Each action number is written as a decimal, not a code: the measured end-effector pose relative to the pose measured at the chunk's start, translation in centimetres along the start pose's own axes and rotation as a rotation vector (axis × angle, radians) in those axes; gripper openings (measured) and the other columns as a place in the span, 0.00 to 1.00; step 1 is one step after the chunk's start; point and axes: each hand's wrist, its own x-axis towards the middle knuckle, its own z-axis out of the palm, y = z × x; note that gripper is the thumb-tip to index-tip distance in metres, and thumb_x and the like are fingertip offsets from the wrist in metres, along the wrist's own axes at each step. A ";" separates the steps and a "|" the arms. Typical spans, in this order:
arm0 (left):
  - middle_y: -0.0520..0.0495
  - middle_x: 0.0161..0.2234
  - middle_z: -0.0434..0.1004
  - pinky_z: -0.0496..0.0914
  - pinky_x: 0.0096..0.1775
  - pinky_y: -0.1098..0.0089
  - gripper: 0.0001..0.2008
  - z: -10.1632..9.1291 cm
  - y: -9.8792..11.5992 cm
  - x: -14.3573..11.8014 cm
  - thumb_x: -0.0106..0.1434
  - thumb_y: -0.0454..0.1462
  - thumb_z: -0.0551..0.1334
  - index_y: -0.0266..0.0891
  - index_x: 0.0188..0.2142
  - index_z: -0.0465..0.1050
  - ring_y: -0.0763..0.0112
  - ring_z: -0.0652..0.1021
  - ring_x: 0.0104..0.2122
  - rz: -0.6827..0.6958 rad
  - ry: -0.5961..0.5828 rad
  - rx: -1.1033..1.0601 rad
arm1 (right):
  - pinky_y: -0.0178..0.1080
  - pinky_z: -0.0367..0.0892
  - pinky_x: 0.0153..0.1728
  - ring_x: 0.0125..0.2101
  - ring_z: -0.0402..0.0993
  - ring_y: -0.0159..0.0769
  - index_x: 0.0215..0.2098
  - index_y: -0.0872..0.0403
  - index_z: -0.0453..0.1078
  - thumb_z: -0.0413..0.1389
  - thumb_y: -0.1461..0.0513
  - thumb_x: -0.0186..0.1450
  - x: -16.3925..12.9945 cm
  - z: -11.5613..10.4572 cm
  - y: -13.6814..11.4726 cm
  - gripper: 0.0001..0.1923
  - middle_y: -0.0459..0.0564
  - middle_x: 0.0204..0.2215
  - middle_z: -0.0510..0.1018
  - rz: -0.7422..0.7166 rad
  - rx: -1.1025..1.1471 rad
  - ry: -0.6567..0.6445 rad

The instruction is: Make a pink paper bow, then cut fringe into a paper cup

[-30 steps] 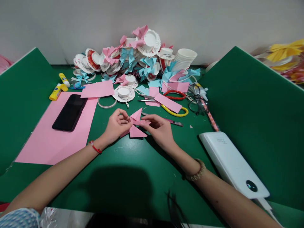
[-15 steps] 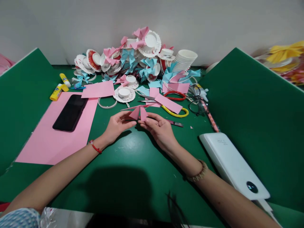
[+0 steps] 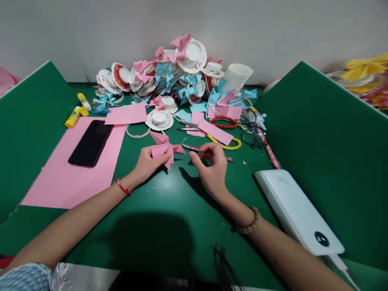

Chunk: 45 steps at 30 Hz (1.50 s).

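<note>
Over the table (image 3: 169, 202), left fingers (image 3: 161, 160) pinch folded pink paper (image 3: 159, 151), right fingers (image 3: 197, 161) curl parted, empty, the power bank's (image 3: 298, 212) print (image 3: 283, 182) illegible.

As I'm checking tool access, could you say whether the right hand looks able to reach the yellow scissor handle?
Probably yes: the yellow scissor handle lies just beyond the right hand, though a pink strip partly overlaps it.

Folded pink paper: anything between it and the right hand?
Nothing visible: just a gap between the right hand and the folded pink paper in the left hand. A knife-like tool lies just beyond that gap.
</note>
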 end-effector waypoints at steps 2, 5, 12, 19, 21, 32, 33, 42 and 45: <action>0.54 0.17 0.70 0.63 0.22 0.75 0.10 0.1 0.4 -0.3 0.55 0.38 0.64 0.36 0.21 0.70 0.78 0.69 0.18 0.028 -0.129 0.110 | 0.38 0.68 0.35 0.31 0.70 0.33 0.36 0.50 0.62 0.61 0.60 0.56 0.2 0.0 0.2 0.13 0.46 0.32 0.73 -0.044 0.042 -0.078; 0.53 0.17 0.70 0.64 0.22 0.76 0.11 0.3 0.8 -0.8 0.57 0.36 0.60 0.35 0.20 0.69 0.78 0.70 0.18 0.011 -0.343 0.232 | 0.37 0.68 0.35 0.31 0.72 0.32 0.39 0.50 0.59 0.59 0.63 0.58 0.0 0.3 0.3 0.14 0.45 0.32 0.74 -0.018 0.146 -0.301; 0.51 0.24 0.73 0.64 0.27 0.76 0.06 0.2 0.6 -0.4 0.54 0.37 0.64 0.34 0.27 0.73 0.78 0.70 0.24 0.093 -0.157 0.179 | 0.31 0.60 0.24 0.21 0.62 0.25 0.31 0.50 0.55 0.59 0.63 0.57 -0.1 0.6 0.6 0.14 0.37 0.25 0.62 0.068 0.196 -0.211; 0.55 0.23 0.72 0.70 0.30 0.74 0.11 0.1 0.1 0.0 0.55 0.39 0.65 0.38 0.35 0.65 0.75 0.76 0.24 0.002 -0.025 -0.079 | 0.36 0.66 0.29 0.27 0.70 0.32 0.28 0.52 0.69 0.58 0.63 0.58 0.3 0.4 0.3 0.02 0.44 0.26 0.74 0.057 0.133 -0.269; 0.53 0.26 0.74 0.71 0.33 0.74 0.10 0.1 0.1 -0.1 0.56 0.37 0.65 0.39 0.36 0.67 0.75 0.77 0.27 0.073 -0.029 -0.046 | 0.38 0.69 0.32 0.30 0.74 0.34 0.29 0.51 0.74 0.57 0.63 0.58 0.3 0.3 0.1 0.03 0.47 0.29 0.79 0.064 0.114 -0.280; 0.46 0.34 0.81 0.73 0.41 0.69 0.08 0.0 0.1 -0.4 0.52 0.37 0.70 0.37 0.32 0.78 0.70 0.79 0.35 0.203 -0.031 0.049 | 0.38 0.75 0.32 0.28 0.78 0.35 0.27 0.51 0.78 0.62 0.62 0.54 0.2 0.2 0.0 0.02 0.47 0.28 0.83 0.126 0.155 -0.271; 0.46 0.35 0.82 0.74 0.42 0.69 0.09 0.0 0.1 -0.5 0.51 0.37 0.70 0.37 0.33 0.78 0.70 0.79 0.36 0.203 -0.022 0.047 | 0.39 0.75 0.33 0.28 0.79 0.36 0.27 0.51 0.78 0.63 0.62 0.53 0.2 0.2 0.0 0.02 0.47 0.28 0.83 0.134 0.159 -0.273; 0.46 0.33 0.83 0.75 0.40 0.69 0.06 -0.1 0.4 -0.8 0.52 0.38 0.70 0.40 0.31 0.81 0.69 0.80 0.34 0.211 -0.007 0.086 | 0.40 0.76 0.32 0.28 0.80 0.37 0.26 0.50 0.80 0.64 0.63 0.53 0.3 0.0 -0.3 0.02 0.46 0.26 0.83 0.120 0.129 -0.276; 0.48 0.31 0.83 0.75 0.38 0.70 0.02 -0.1 0.4 -0.8 0.53 0.36 0.69 0.42 0.28 0.81 0.71 0.80 0.31 0.240 -0.010 0.077 | 0.39 0.77 0.32 0.27 0.80 0.37 0.26 0.50 0.80 0.64 0.64 0.53 0.3 0.0 -0.4 0.02 0.46 0.26 0.83 0.096 0.135 -0.293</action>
